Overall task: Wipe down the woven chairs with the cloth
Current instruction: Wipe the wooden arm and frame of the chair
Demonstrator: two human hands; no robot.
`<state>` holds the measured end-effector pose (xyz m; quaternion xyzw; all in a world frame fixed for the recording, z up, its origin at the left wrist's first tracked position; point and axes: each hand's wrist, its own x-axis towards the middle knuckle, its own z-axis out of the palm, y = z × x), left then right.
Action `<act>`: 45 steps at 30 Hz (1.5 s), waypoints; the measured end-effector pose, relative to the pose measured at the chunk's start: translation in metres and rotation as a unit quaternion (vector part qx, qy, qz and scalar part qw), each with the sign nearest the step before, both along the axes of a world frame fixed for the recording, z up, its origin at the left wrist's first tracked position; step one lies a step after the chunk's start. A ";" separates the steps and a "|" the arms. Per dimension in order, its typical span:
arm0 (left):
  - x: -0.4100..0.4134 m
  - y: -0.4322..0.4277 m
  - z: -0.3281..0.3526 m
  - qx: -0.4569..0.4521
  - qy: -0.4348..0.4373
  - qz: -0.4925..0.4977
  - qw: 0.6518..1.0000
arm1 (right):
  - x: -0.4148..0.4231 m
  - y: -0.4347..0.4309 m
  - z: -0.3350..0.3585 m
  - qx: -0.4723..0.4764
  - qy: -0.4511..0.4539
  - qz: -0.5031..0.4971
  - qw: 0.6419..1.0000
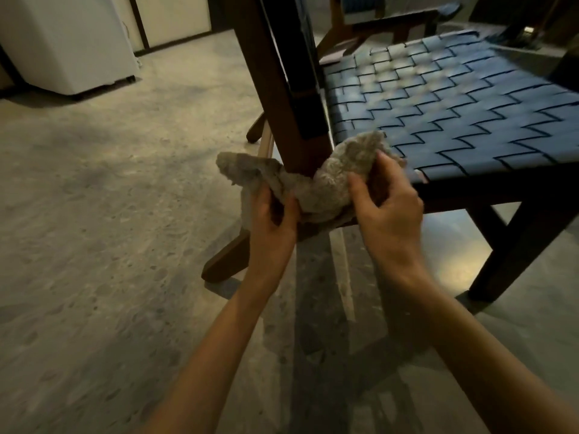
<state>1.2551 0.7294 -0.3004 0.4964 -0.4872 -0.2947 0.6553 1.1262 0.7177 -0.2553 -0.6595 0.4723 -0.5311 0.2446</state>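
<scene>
A crumpled grey fuzzy cloth [329, 186] is looped around the base of the dark brown wooden upright post [279, 89] of a woven chair. This is at the near left corner of its blue strap seat [438, 98]. The left hand [275, 214] grips the cloth just left of the post, fingers and thumb curled round a fold. One loose end sticks out to the upper left. The right hand [388, 202] pinches the cloth's other end between thumb and curled fingers. That bunch lies on the seat's corner, touching the blue straps. The cloth seems to press against the front of the post, though motion blur makes the contact hard to confirm. The chair's dark legs stand on a mottled grey concrete floor [94, 230]. Well apart, near the floor's far left edge, stands a white boxy appliance [69, 42]. Beyond the seat's far edge, a second wooden chair [385, 23] shows in part.
</scene>
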 end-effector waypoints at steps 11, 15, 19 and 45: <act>0.014 -0.027 -0.004 0.007 -0.073 -0.041 0.996 | 0.006 -0.026 0.001 -0.010 0.210 0.045 0.977; 0.002 -0.023 0.014 -0.016 -0.022 0.054 0.998 | 0.017 -0.016 0.013 -0.020 0.088 0.054 0.994; 0.006 -0.021 0.049 -0.067 0.003 0.108 0.992 | 0.034 -0.011 0.032 -0.063 0.051 0.044 0.996; 0.111 -0.035 0.327 -0.178 0.003 0.120 0.977 | 0.151 -0.035 0.312 -0.233 -0.011 0.113 0.966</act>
